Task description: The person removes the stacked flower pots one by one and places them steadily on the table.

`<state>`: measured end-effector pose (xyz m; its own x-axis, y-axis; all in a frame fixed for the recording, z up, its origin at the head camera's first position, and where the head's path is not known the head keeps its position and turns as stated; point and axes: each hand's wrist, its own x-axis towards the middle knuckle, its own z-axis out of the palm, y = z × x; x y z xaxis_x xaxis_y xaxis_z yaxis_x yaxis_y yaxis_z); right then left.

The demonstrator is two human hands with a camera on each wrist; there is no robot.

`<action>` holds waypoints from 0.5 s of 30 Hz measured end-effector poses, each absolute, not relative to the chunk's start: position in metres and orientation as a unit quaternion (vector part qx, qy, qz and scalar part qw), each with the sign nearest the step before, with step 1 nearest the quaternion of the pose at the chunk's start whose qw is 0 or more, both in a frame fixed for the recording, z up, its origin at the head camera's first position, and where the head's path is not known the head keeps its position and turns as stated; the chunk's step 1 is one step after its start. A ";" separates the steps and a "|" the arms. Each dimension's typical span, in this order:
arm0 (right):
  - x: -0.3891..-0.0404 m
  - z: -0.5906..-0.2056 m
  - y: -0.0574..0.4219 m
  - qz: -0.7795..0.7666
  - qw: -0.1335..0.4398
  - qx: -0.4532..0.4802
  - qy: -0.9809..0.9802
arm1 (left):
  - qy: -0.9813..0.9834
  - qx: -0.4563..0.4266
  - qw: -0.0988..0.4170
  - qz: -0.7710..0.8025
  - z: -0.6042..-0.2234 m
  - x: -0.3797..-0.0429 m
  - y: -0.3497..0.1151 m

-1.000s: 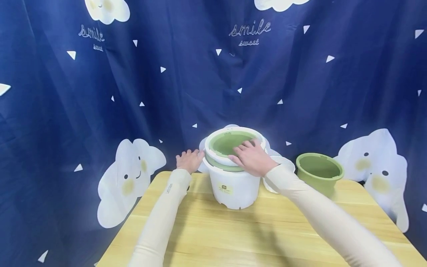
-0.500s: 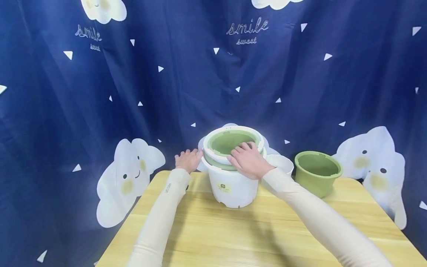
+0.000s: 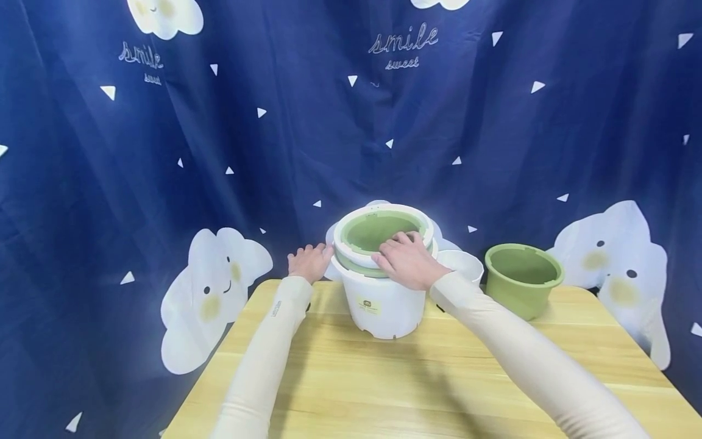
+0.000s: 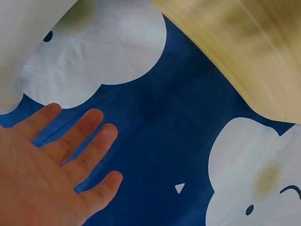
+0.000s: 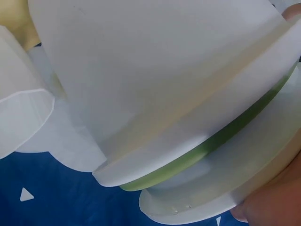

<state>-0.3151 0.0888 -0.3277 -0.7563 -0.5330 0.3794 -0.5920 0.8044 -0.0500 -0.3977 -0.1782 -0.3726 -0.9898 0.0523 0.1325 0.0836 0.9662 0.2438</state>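
A stack of nested pots stands on the table: a large white flower pot (image 3: 386, 308) with a yellow label at the bottom, a green rim (image 3: 364, 269) above it, and an upper white pot (image 3: 351, 254) lined by a green pot (image 3: 378, 230) on top. My right hand (image 3: 408, 261) grips the upper white pot's near right rim, fingers curled over into the opening. In the right wrist view the stacked rims show, with part of the hand (image 5: 277, 200) at the edge. Beside the stack's left rim is my left hand (image 3: 309, 263), fingers spread; the left wrist view shows its palm (image 4: 37, 179) holding nothing.
Behind my right forearm stands a smaller white pot (image 3: 463, 263). A separate green pot (image 3: 521, 283) is to its right, near the back of the wooden table (image 3: 351, 390). A dark blue curtain (image 3: 307, 140) hangs behind the table.
My right hand's fingers have shifted slightly left and settled on the upper rim. The smaller white pot behind looked tilted and now stands upright. The left hand stays about where it was.
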 end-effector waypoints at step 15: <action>-0.316 -0.327 0.091 0.109 0.163 0.297 -0.935 | -0.990 -0.033 0.068 -0.121 -0.373 -0.398 -0.177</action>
